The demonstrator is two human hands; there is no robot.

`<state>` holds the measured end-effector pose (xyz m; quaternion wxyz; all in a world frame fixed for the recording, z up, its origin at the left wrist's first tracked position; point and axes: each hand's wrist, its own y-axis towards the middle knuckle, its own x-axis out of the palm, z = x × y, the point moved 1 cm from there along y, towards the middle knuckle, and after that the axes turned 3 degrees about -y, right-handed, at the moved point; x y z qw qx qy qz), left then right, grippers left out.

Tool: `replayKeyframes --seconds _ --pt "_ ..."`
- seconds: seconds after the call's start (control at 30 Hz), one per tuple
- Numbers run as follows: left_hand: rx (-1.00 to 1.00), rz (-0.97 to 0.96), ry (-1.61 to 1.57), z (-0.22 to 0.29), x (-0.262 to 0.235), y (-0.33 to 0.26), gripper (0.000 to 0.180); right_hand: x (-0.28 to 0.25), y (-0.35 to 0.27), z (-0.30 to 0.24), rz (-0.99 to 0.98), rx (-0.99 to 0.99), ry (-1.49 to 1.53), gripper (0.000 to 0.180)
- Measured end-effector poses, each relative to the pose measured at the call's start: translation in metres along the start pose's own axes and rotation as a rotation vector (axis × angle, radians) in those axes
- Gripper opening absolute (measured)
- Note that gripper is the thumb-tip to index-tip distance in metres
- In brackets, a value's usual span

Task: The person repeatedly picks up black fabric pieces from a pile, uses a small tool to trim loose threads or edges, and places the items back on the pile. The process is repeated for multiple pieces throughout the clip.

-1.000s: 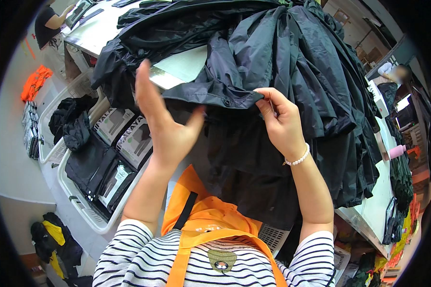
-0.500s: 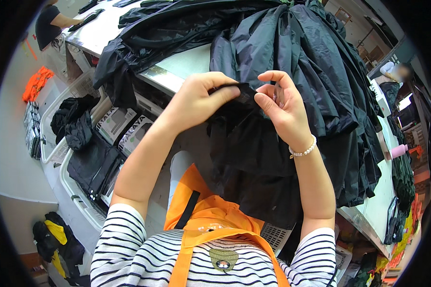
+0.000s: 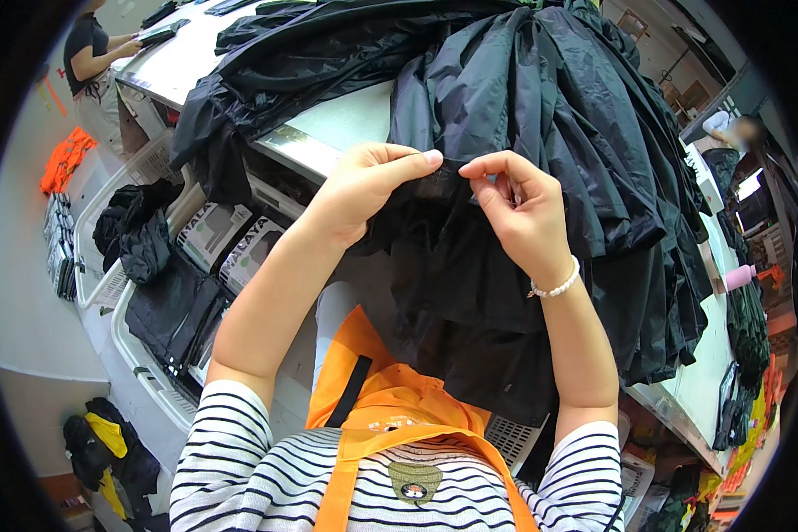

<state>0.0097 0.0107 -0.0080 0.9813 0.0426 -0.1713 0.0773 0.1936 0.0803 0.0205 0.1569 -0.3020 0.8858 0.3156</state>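
Dark, shiny black garments hang in a large heap over the table's edge in front of me. My left hand [image 3: 363, 191] pinches the edge of a black garment [image 3: 470, 257] between thumb and fingers. Close beside it, my right hand [image 3: 528, 208] has thumb and index finger brought together at the same edge. Whatever lies between those right fingertips is too small to make out. Below both hands the garment's cloth falls toward my orange apron [image 3: 399, 390]. Another heap of black garments [image 3: 505, 80] spreads behind my hands on the white table [image 3: 328, 124].
To my left stand white plastic baskets [image 3: 137, 346] with black clothing and printed packages. Orange cloth [image 3: 66, 160] lies past them. A person [image 3: 93, 62] handles a dark item at the far-left table; another person [image 3: 727, 133] is at far right. A pink bottle-like object [image 3: 739, 277] is at right.
My right hand has moved slightly left and its fingers have closed at the cloth's edge. My left hand has shifted a little. The far-left person has leaned into view.
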Motion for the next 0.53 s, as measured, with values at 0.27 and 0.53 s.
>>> replayKeyframes --seconds 0.27,0.53 --pt "0.014 0.006 0.041 -0.005 0.003 0.0 0.017 0.005 -0.002 -0.01 0.09 -0.259 -0.275 0.016" --pt "0.195 -0.071 0.556 0.001 0.003 -0.005 0.039 0.001 -0.003 0.001 -0.147 0.051 -0.05 0.007"
